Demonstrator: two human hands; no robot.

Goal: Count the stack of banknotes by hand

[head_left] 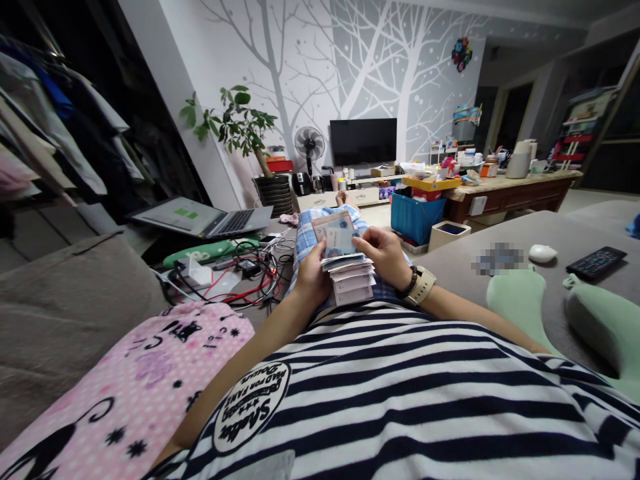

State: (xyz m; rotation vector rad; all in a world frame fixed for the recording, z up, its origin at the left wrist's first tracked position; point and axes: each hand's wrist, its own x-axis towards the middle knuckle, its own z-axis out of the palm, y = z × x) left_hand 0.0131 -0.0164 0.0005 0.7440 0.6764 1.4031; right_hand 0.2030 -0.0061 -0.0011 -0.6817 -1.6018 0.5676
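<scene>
My left hand (314, 272) is closed on the left edge of a few pale printed cards (336, 241), which lie fanned over one another with bluish pictures facing me. On their right edge, my right hand (384, 252) pinches the front card between thumb and fingers. Just below, a thick stack of white cards (353, 283) leans in stepped layers against my lap, near both hands. Its small print is too fine to read. Blue checked cloth (311, 233) covers my legs beneath the cards. A pale watch (421, 285) and a dark bracelet are on my right wrist.
To the left, an open laptop (210, 220) stands beside tangled cables (265, 277) and a pink blanket (150, 360). On the sofa at right lie a white mouse (543, 253), a black remote (596, 263) and a green neck pillow (517, 300). A blue box (416, 217) stands ahead.
</scene>
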